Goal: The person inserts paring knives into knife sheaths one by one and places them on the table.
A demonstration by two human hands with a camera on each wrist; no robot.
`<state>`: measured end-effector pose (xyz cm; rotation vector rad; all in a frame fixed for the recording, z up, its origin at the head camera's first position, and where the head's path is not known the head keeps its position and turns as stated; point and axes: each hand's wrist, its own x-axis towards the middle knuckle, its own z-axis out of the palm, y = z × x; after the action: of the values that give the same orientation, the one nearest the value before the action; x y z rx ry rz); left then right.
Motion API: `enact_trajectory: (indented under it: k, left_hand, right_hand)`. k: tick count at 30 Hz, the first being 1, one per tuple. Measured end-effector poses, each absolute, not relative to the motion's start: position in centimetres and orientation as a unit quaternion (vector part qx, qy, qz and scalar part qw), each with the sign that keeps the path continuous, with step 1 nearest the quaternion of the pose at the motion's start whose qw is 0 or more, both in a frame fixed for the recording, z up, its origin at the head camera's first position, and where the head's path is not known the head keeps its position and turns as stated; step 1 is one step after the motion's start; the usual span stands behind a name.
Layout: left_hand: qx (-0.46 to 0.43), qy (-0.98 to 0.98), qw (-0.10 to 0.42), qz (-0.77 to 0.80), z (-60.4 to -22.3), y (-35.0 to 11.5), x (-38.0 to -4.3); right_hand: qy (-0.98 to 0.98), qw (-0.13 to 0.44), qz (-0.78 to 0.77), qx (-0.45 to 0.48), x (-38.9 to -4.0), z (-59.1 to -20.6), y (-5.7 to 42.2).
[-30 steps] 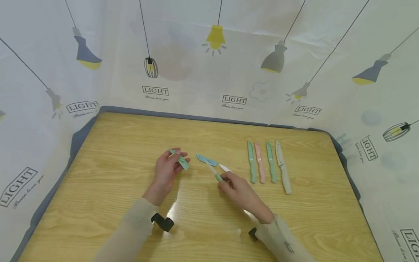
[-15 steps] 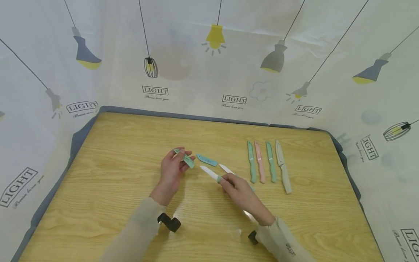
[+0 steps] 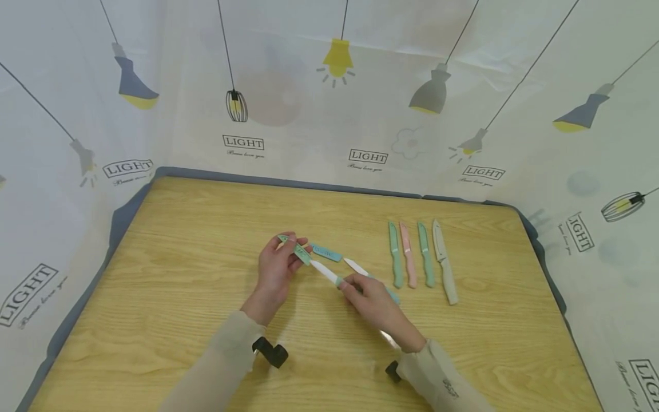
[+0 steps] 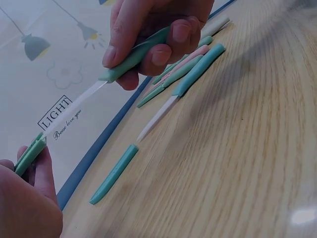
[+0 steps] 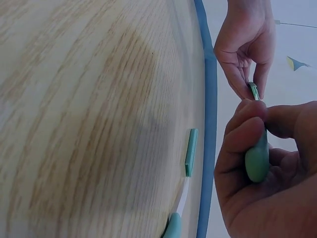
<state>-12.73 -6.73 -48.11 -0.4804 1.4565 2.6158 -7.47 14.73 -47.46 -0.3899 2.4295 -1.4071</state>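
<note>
My left hand (image 3: 275, 269) pinches a green knife sheath (image 3: 301, 253) between thumb and fingers. In my right hand (image 3: 378, 303) I grip the green handle of a knife (image 3: 326, 273), its white blade pointing left. The blade's tip meets the open end of the sheath; in the left wrist view the green sheath (image 4: 30, 154) and the blade (image 4: 74, 106) are in line. On the table just behind lies a blue sheath (image 3: 326, 253). Beside it is an uncovered blue-handled knife (image 3: 357, 266), partly hidden by my right hand in the head view.
To the right lie a sheathed green knife (image 3: 395, 254), a pink knife (image 3: 408, 254), another green knife (image 3: 426, 254) and a larger cream knife (image 3: 445, 263), side by side. The wooden table (image 3: 180, 257) is bordered by a patterned curtain (image 3: 309, 126).
My left hand has moved right with the green sheath. The knife in my right hand has turned and shifted slightly left, so its tip now meets the sheath's end.
</note>
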Motion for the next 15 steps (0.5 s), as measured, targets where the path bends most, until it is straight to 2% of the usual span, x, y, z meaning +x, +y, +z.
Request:
enact_trajectory:
  k: [5, 15]
  left_hand:
    - [-0.147, 0.482, 0.052, 0.862, -48.18, -6.59, -12.6]
    - [-0.139, 0.48, 0.057, 0.864, -48.29, -6.36, -12.38]
  right_hand:
    - [0.837, 0.165, -0.502, -0.142, -7.41, -47.45, 14.71]
    - [0.845, 0.152, -0.493, -0.143, -7.49, -47.54, 14.59]
